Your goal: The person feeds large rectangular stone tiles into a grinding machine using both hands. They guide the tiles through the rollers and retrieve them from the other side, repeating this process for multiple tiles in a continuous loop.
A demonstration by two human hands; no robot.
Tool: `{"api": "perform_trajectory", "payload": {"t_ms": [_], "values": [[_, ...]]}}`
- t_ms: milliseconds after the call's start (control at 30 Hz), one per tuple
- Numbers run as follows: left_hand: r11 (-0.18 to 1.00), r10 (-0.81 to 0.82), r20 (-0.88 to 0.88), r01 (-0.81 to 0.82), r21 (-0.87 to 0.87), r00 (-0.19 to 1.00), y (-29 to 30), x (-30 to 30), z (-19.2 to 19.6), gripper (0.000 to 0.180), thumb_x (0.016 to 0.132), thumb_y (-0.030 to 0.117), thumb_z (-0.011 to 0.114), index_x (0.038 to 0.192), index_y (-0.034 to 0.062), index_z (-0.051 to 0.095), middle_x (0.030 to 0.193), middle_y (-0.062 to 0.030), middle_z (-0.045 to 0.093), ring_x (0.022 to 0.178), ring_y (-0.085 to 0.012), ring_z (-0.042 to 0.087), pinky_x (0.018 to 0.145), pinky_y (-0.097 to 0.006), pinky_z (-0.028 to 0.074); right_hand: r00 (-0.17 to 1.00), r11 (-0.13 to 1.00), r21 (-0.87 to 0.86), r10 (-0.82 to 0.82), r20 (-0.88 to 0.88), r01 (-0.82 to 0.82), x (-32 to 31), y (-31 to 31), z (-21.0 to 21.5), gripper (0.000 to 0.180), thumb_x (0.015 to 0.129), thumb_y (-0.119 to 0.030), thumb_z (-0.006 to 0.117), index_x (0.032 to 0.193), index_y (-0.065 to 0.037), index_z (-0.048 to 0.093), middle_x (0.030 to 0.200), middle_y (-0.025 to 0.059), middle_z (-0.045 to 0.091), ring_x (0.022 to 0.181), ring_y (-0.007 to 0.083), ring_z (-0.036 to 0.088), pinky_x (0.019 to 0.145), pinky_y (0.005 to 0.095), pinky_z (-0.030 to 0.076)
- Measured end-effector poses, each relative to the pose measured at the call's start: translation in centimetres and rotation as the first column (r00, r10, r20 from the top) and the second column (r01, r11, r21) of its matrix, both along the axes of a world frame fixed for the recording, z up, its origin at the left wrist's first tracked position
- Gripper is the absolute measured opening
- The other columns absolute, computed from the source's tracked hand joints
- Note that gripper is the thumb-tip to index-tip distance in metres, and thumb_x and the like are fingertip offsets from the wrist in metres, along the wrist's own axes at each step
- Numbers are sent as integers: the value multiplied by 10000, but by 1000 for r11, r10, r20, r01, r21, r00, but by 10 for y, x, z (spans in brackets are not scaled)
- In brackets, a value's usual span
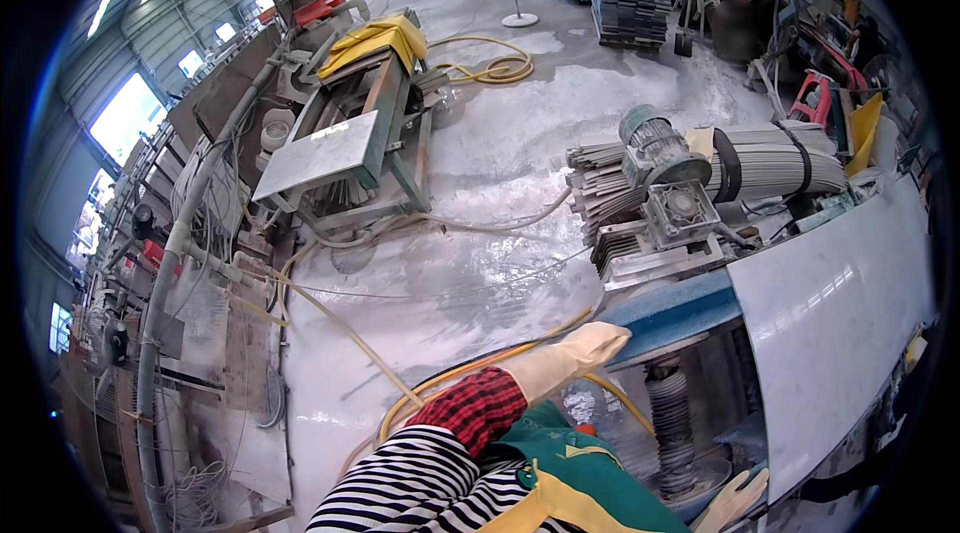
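Note:
My left hand [590, 345], in a cream rubber glove below a red-and-black checked sleeve, reaches to the end of a blue metal beam [675, 313]. Its fingers point away or down, so their grip is hidden; contact with the beam is unclear. At the lower right, my right hand [735, 501] wears a similar glove. Its fingers are stretched out and hold nothing, close to the lower edge of a large white slab [840, 323]. This slab lies to the right of the beam. A ribbed bellows column [672, 423] stands below the beam, between my hands.
Beyond the beam sits a motor with gearbox [665, 158] beside a strapped bundle of grey strips [780, 161]. Yellow and orange hoses [385, 423] cross the wet floor. A metal-framed table [325, 153] stands left, and stacked slabs [628, 3] stand far back.

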State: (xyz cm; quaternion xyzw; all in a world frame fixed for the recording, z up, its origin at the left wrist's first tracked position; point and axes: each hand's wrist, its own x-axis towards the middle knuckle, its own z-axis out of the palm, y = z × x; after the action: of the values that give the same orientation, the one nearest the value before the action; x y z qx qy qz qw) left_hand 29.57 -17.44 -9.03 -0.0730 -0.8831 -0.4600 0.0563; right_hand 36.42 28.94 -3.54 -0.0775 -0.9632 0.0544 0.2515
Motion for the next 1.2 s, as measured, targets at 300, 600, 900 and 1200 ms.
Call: {"api": "perform_trajectory", "payload": {"t_ms": [300,600,900,1200], "values": [[921,-339,-119,305,-241,933,51,-120,50,281,952,262,662,1110,31,681,1071,-203,640,1055,-407,573,958,-502,470,962,979,-84,-163,220,185,4,59,-86,575,1108,-340,518,1554,21,487,1599,242,487,1489,433,418,1254,486,322],[865,-445,-335,302,-400,830,77,-198,31,485,912,288,714,1300,16,606,1303,-194,634,1303,-412,536,1133,-528,410,951,952,-5,-307,40,307,-27,-8,-51,487,963,-156,606,1408,39,565,1343,288,610,1226,492,553,1081,550,428],[816,-522,-241,398,-419,818,74,-192,37,478,908,233,727,1312,3,616,1395,-166,596,1337,-428,510,1173,-546,368,910,917,-41,-387,152,397,-13,-21,-48,513,973,-169,597,1427,64,551,1455,286,573,1345,499,502,1167,542,376],[801,-532,-203,412,-434,822,67,-193,37,535,899,229,735,1359,-6,600,1433,-181,592,1352,-442,516,1182,-556,365,921,917,-117,-366,137,382,-17,-30,-38,520,967,-161,614,1439,47,545,1436,280,584,1326,500,509,1153,564,377]]}}
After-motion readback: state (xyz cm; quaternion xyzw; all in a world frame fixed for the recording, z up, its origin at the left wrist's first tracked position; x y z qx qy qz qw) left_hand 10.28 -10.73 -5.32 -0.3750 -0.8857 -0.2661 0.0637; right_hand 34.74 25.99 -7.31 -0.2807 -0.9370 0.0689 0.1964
